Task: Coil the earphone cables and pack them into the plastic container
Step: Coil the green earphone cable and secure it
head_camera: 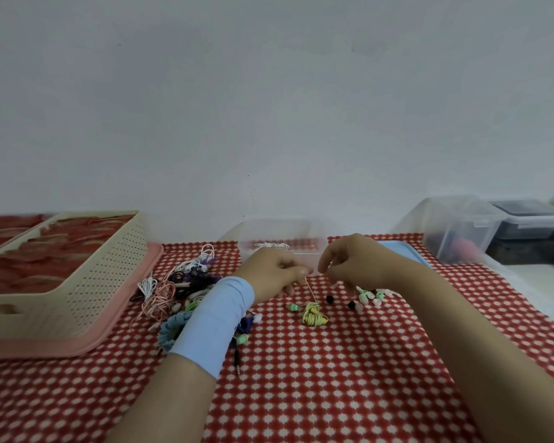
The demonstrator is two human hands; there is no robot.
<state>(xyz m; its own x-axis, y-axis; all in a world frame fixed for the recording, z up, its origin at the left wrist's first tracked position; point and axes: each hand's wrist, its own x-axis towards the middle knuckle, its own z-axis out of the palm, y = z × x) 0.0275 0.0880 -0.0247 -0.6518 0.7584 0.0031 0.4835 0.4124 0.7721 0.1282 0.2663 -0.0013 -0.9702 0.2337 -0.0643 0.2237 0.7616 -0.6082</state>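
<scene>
In left grip [273,270], yellow cable [314,315].

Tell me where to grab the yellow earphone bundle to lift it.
Pinch the yellow earphone bundle across its wound middle, from above: it lies flat on the cloth, loops bunched there. The left hand pinches only its loose strand.

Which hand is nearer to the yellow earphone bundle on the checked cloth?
Left. The left hand pinches the cable rising from the yellow earphone bundle, just above it; the right hand sits above and to the right, not touching it.
</scene>
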